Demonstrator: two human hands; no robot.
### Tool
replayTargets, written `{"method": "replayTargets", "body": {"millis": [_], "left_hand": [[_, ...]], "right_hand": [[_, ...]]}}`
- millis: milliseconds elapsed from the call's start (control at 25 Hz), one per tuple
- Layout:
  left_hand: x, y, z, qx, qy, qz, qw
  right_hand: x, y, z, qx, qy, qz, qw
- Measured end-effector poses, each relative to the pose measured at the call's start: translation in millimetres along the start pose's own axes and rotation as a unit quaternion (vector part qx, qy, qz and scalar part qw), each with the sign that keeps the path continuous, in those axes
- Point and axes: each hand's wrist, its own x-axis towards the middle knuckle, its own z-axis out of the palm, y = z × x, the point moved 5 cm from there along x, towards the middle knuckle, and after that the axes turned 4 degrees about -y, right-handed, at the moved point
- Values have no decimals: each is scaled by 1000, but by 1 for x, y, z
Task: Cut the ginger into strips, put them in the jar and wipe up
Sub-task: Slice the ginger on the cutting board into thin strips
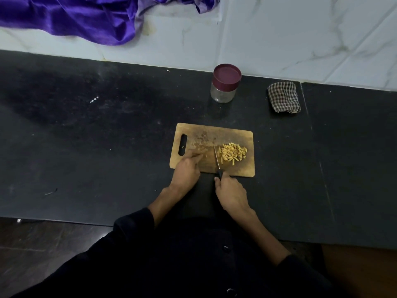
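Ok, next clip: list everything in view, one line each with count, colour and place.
cutting board: one, brown wood, counter centre
ginger strips: one pile, yellow, board's right half
knife: one, black handle, blade beside pile
jar: one, clear with maroon lid on, behind board
cloth: one, checked, right of jar
fabric: one, purple, top left
counter: one, black
left hand: fingers on board
right hand: holds knife

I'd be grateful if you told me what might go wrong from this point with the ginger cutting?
The left hand fingertips lie close beside the knife blade, so a slip might nick them. The ginger strips sit near the cutting board right edge and could scatter. The jar is still lidded.
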Motion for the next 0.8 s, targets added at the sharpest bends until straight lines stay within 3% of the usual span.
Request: {"method": "replayTargets", "body": {"millis": [200,520,800], "left_hand": [[-5,0,-4,-35,25,-2,999],[-5,1,2,1,23,2,1000],[-7,6,0,10,25,19,999]], "right_hand": [[0,-15,13,-19,-21,-53,998],[5,13,-4,-21,4,6,1000],[2,13,4,-29,-16,-13,999]]}}
